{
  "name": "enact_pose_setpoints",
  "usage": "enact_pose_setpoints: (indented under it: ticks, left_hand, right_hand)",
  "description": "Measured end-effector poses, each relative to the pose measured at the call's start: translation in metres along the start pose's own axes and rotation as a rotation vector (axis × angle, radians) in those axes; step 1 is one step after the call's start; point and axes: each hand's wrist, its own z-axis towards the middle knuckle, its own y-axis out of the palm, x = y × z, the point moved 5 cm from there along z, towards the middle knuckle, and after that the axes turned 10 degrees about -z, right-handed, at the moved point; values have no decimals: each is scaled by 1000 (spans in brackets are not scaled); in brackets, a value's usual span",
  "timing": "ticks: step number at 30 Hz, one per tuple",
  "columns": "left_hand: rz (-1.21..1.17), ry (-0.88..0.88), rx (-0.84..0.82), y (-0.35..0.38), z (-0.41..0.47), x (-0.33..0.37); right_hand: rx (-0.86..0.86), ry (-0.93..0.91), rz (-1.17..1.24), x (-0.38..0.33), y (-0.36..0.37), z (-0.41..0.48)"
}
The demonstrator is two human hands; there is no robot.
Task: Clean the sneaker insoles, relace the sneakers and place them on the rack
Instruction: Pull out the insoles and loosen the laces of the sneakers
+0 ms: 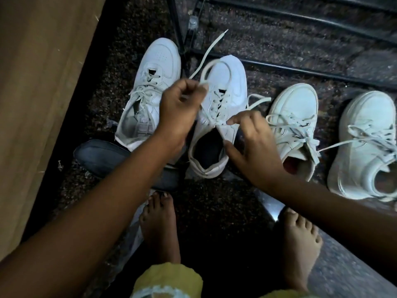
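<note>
Several white sneakers stand in a row on the dark speckled floor. Over the second sneaker (225, 82) my left hand (180, 104) pinches a loop of its white lace (206, 52), whose free end trails up toward the rack. My right hand (253, 143) rests on that sneaker's collar, forefinger and thumb on the lace near the top eyelets. The leftmost sneaker (150, 87) is loosely laced. Two more sneakers, one (294, 117) and another (365, 138), sit to the right with loose laces.
A black metal shoe rack (300, 69) stands just behind the sneakers. A dark insole (103, 155) lies under my left forearm. A brown wooden panel (38, 82) fills the left side. My bare feet (159, 224) are on the floor near the sneakers.
</note>
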Motion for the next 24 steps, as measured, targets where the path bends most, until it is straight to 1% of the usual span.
enact_pose_setpoints:
  ticks: [2, 4, 6, 8, 9, 11, 13, 14, 16, 17, 18, 21, 23, 24]
  left_hand:
    - [-107, -67, -15, 0, 4, 19]
    - [-222, -73, -56, 1, 8, 42]
    - [-331, -41, -86, 2, 17, 61]
    - [-347, 1, -70, -2, 28, 71]
    - [-300, 3, -46, -6, 34, 69]
    - [-118, -83, 9, -15, 39, 47]
    - [156, -188, 22, -22, 34, 11]
    - [333, -188, -23, -23, 27, -6]
    - [691, -87, -196, -14, 5, -30]
    - [823, -13, -276, -8, -5, -41]
    - [924, 55, -315, -1, -14, -47]
    - [1118, 254, -237, 7, -19, -47]
    - [1126, 328, -215, 2, -14, -53]
    - [1070, 338, -213, -3, -12, -57]
  right_hand:
    - [-1, 37, -23, 7, 4, 2]
    - [4, 66, 3, 15, 6, 7]
    - [-28, 103, 65, 21, 11, 12]
    - [-65, 141, 99, 23, 17, 15]
    - [-78, 149, 86, 22, 19, 16]
    - [-92, 157, 19, 18, 20, 16]
    - [-104, 176, -40, 13, 21, 16]
    - [-111, 183, -68, 12, 22, 16]
    - [-125, 205, -105, 11, 26, 18]
    - [-132, 222, -101, 11, 28, 18]
    - [-133, 238, -82, 12, 30, 19]
    - [-110, 265, 14, 15, 31, 18]
    - [-103, 295, 102, 19, 32, 15]
    - [-104, 311, 147, 21, 32, 13]
